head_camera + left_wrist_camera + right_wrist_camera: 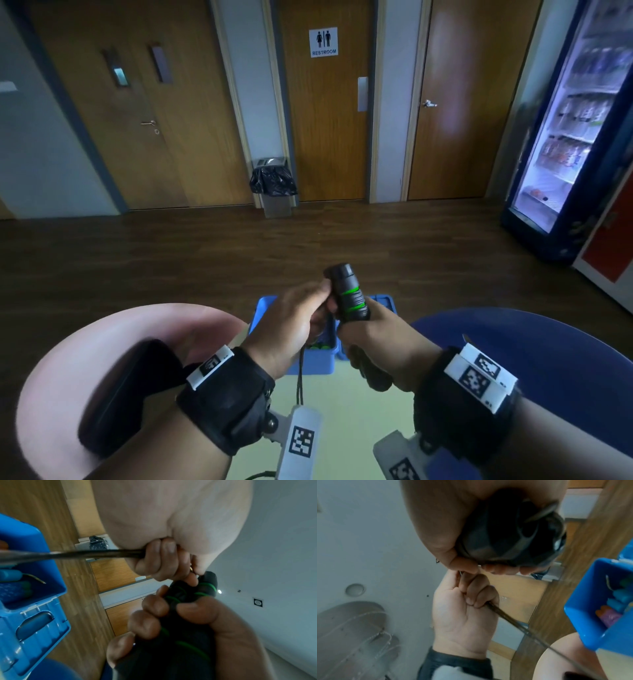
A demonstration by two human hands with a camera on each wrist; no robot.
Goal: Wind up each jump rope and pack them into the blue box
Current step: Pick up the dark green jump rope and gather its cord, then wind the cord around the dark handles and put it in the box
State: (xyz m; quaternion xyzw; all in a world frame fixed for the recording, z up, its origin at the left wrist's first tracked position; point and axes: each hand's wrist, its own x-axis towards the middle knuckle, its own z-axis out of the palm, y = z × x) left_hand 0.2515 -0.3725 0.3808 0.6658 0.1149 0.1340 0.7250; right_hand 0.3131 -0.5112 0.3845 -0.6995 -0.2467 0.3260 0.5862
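My right hand (368,327) grips a pair of black jump rope handles with green rings (347,294), held upright above the blue box (323,358). My left hand (308,308) is right beside them, its fingers curled around the black cord (300,380), which hangs down toward the table. In the left wrist view the left fingers (160,559) clamp the cord (85,554), and the right hand (154,616) wraps the handles (188,635). In the right wrist view the handle ends (505,534) fill the right palm. The blue box (42,615) holds several other coloured ropes.
A pale green table (342,411) lies under my hands. A pink round seat (85,342) with a black object (126,394) on it is at the left, a blue seat (548,359) at the right. Beyond are dark wood floor, a bin (274,185) and a drinks fridge (565,137).
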